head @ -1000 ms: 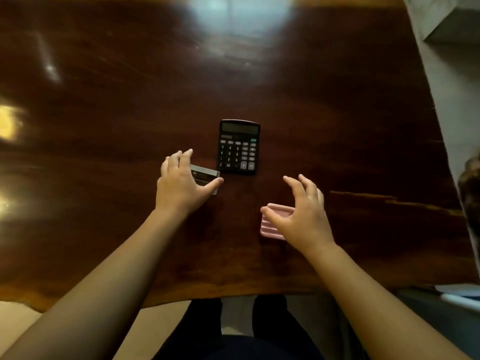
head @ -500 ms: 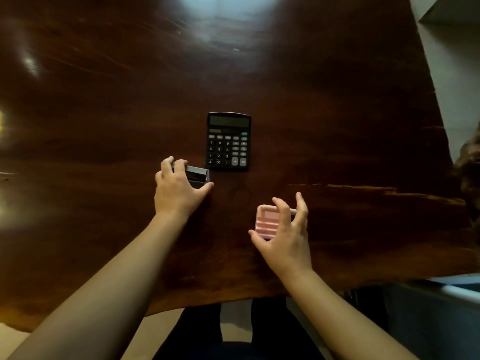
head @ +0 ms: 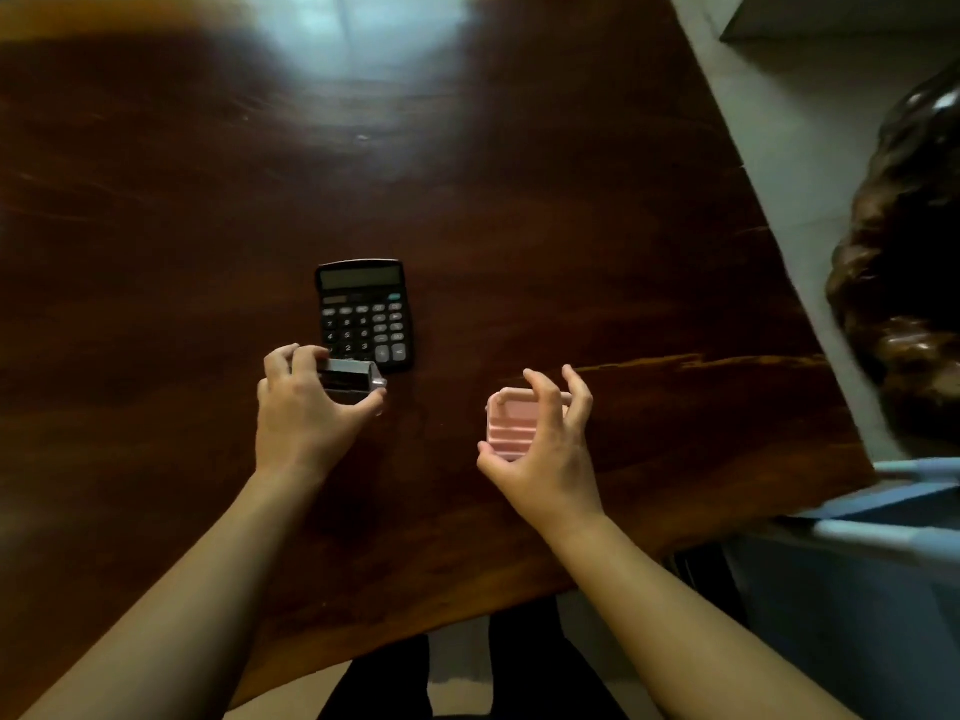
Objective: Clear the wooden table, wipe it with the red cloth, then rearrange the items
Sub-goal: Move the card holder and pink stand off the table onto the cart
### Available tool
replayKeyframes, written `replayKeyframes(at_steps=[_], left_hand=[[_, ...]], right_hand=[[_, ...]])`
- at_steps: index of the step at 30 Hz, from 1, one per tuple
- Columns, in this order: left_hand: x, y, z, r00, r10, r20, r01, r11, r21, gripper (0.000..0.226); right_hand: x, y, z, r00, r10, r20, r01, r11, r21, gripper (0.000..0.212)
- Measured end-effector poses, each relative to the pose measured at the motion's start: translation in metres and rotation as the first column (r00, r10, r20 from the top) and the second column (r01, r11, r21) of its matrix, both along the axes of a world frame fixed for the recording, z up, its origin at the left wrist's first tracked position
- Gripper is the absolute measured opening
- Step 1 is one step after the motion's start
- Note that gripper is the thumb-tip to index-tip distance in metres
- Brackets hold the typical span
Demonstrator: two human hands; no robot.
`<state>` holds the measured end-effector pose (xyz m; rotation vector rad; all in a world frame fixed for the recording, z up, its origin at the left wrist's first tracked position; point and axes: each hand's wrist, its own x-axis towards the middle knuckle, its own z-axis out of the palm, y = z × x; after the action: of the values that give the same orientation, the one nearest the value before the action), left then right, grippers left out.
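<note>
Head view: my two hands over the dark wooden tabletop (head: 519, 210).
Calculator (head: 365, 314): black, flat on the tabletop, keys up.
Left hand (head: 304, 407): just below the calculator's near-left corner, fingers and thumb clasped around a small grey box (head: 349, 380).
Right hand (head: 540, 449): to the calculator's near right, fingers curled about a pink ridged holder (head: 511, 420), thumb at its near edge; whether I truly grip it, I cannot tell.

Single head-worn view, steeply down and forward over the wooden table (head: 519, 200), edges perhaps motion-blurred.
</note>
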<state>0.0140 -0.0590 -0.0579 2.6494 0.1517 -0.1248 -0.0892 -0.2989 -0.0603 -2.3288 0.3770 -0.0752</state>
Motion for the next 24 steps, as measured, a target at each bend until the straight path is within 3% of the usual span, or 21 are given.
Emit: replayKeyframes(at_steps=[11,24], left_hand=[[0.026,-0.176,0.015,0.949,-0.311,0.055,0.315,0.944,-0.097,0.076],[-0.003,-0.384,0.003,0.770,-0.627,0.115,0.637,0.764,-0.100,0.081]], right_hand=[[-0.021,-0.151,0.014,0.946,-0.319,0.064,0.323,0.945,-0.060,0.100],[-0.084,-0.274,0.001,0.804,-0.591,0.065,0.593,0.789,-0.161,0.101]])
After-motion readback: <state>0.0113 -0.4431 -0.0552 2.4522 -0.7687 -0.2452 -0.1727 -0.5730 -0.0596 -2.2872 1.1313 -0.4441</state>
